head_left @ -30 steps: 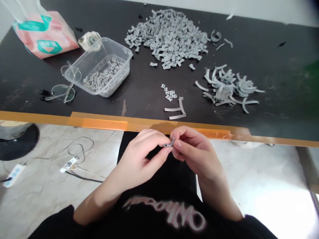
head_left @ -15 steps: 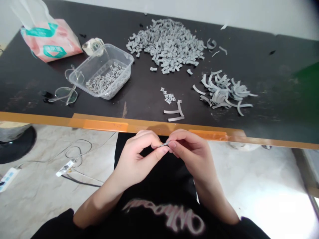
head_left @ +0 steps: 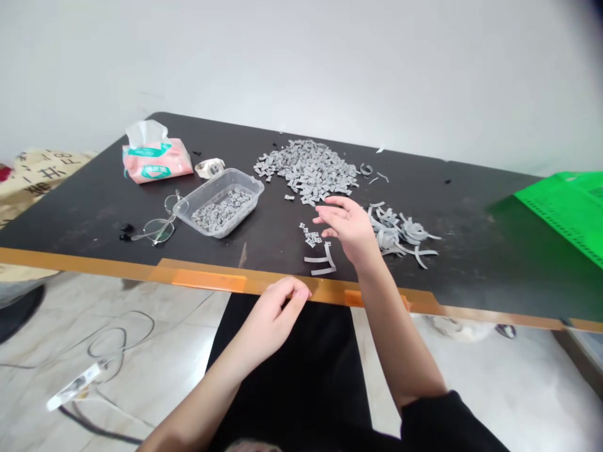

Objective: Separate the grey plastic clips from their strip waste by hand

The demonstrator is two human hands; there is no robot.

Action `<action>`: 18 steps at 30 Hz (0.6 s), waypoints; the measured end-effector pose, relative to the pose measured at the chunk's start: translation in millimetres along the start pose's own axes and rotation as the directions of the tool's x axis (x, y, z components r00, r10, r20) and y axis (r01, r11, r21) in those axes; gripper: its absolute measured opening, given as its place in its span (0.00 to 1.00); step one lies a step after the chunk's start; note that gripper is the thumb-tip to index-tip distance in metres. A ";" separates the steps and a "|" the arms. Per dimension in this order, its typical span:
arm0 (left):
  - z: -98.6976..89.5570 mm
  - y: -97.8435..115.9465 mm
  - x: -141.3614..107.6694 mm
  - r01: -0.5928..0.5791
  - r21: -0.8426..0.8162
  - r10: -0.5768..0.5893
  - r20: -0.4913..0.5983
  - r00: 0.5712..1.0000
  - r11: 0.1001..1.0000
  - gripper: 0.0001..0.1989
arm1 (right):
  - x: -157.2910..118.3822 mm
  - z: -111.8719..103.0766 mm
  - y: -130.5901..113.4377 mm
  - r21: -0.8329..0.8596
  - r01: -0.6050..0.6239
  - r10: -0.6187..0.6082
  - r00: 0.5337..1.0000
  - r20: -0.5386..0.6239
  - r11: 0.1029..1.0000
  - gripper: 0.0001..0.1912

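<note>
Right hand [head_left: 321, 215] near the grey-piece pile [head_left: 311, 166]
Its fingers spread, released; left hand [head_left: 276, 314] curled, grasp cannot be told.

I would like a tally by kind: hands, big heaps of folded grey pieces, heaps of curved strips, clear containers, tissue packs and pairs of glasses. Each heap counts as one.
Hands, left hand and right hand: 2
Heap of folded grey pieces: 1
Heap of curved strips: 1
Clear container: 1
Tissue pack: 1
Glasses: 1
Total: 7
</note>
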State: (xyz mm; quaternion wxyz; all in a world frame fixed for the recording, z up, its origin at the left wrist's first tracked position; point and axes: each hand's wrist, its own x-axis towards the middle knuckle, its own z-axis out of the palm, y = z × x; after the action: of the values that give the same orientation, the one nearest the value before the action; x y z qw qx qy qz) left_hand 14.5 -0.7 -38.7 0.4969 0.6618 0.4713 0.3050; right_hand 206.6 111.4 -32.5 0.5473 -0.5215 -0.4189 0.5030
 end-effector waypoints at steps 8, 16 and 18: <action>-7.3 -6.2 2.5 0.005 0.127 -0.003 -0.014 1.000 0.992 0.14 | -32.5 -21.2 23.3 -0.739 0.400 -0.064 0.897 0.438 0.542 0.04; -21.5 -5.8 101.5 -0.091 0.627 0.145 -0.035 0.989 0.773 0.14 | -47.0 -6.0 43.3 -0.851 0.462 -0.177 0.886 0.429 0.251 0.12; -20.9 -4.1 126.1 -0.080 0.733 0.133 -0.014 0.991 0.675 0.18 | -45.9 -6.4 42.2 -0.853 0.432 -0.224 0.898 0.377 0.294 0.11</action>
State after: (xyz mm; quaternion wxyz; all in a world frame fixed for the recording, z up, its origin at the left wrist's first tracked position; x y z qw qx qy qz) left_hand 41.5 124.1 -44.0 0.1573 0.8208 0.5305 0.1419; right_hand 201.6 63.0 -72.0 0.2107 -0.5891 -0.7731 0.1045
